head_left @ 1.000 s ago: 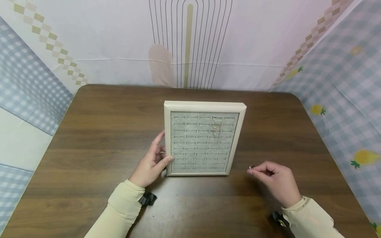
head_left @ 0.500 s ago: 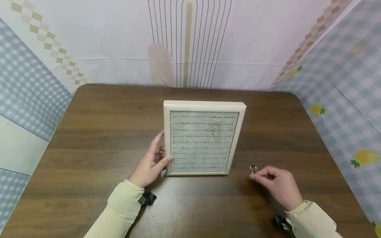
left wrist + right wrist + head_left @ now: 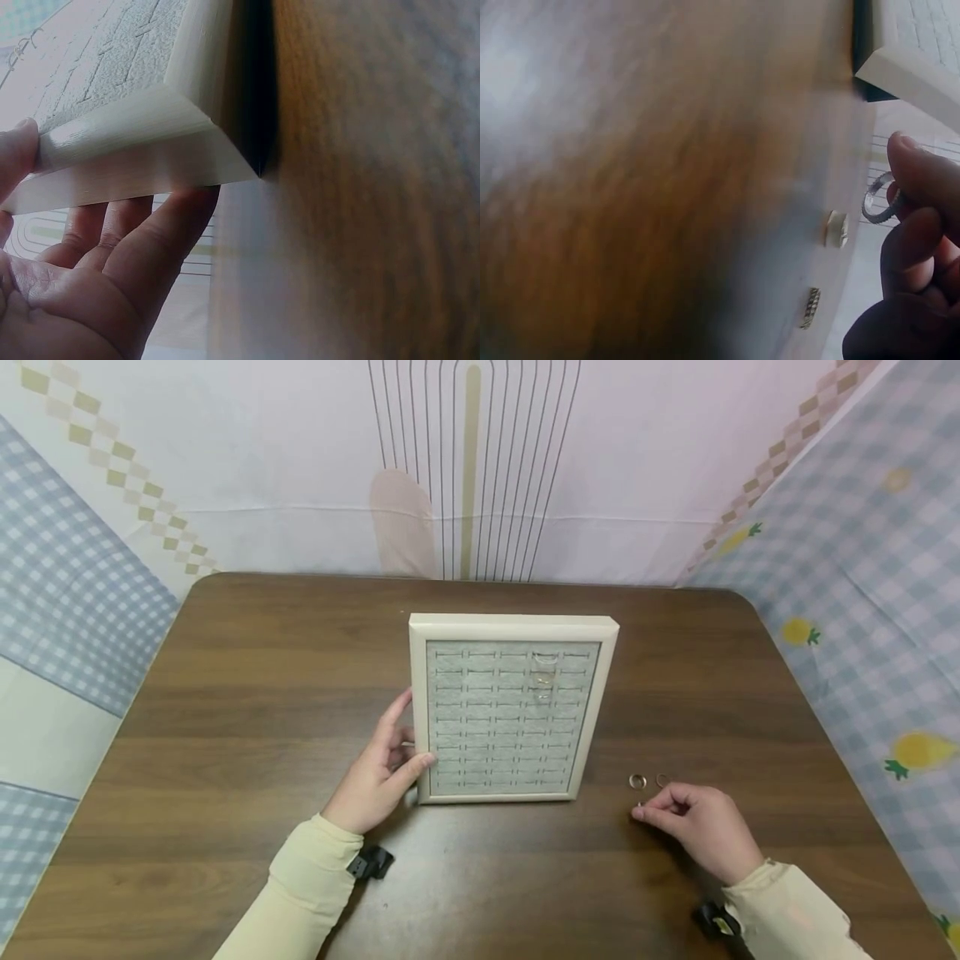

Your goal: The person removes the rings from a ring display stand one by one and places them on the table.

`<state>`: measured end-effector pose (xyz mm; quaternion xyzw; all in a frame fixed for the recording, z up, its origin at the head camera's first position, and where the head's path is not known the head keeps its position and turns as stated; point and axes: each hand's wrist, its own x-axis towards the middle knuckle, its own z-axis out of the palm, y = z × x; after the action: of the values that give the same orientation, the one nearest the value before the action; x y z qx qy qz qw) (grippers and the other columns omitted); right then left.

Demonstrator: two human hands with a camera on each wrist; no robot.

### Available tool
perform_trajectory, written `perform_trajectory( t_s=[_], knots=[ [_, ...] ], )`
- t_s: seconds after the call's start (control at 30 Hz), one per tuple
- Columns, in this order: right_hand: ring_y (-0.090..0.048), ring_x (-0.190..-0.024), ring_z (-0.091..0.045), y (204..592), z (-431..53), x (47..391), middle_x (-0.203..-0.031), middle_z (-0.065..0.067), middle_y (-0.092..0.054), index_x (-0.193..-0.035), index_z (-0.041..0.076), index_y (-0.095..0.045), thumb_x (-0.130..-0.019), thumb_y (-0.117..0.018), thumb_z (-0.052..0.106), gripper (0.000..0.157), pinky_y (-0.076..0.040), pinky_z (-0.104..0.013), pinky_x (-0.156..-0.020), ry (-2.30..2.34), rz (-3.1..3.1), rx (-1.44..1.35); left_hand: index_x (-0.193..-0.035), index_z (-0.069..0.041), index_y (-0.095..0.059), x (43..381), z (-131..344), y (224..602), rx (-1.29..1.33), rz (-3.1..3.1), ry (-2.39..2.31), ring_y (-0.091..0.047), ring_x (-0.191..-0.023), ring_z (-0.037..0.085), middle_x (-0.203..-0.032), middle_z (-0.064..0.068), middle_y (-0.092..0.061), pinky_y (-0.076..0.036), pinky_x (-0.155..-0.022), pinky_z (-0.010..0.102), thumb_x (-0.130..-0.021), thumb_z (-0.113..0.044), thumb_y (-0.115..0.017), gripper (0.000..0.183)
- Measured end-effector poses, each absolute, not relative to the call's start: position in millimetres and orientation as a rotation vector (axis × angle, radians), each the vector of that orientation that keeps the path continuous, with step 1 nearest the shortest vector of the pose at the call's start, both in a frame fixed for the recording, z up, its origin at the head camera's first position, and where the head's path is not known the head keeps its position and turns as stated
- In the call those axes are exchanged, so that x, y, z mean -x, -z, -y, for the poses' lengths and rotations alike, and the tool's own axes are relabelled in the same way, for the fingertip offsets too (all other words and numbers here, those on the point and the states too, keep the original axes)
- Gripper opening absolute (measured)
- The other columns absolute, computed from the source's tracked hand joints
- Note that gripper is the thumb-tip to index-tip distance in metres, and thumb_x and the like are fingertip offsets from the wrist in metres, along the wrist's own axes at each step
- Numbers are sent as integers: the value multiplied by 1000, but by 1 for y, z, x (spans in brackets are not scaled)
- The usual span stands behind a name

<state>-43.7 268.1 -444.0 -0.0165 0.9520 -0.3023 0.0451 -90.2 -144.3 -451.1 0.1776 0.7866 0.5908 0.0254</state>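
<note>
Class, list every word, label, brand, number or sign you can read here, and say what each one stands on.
None can be read in any view.
Frame: no lettering visible.
Back cloth: lines and checks, no writing.
Ring in the right grip: any engraving too small to tell.
Left wrist device and right wrist device: any marks too small to read.

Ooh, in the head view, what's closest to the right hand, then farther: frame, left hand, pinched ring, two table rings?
1. Pinched ring, in the right hand.
2. Two table rings, just ahead; too close to rank separately.
3. Frame, left of them.
4. Left hand, at the frame's left.
</note>
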Motion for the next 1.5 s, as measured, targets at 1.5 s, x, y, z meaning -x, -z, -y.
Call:
perform_trajectory(
  t_s=[1.5],
  knots=[
    [-56,-61,-6,433,-252,46,-72,11,-68,-80,21,-75,-81,-85,24,11,-47,-24,-56,1056,-2899,113,-162,-27,-10,90,145,451,-514,-2388,-1842,-69,-95,23,-115,18,-68,-58,-84,36,-98,-2,-64,88]
  ],
)
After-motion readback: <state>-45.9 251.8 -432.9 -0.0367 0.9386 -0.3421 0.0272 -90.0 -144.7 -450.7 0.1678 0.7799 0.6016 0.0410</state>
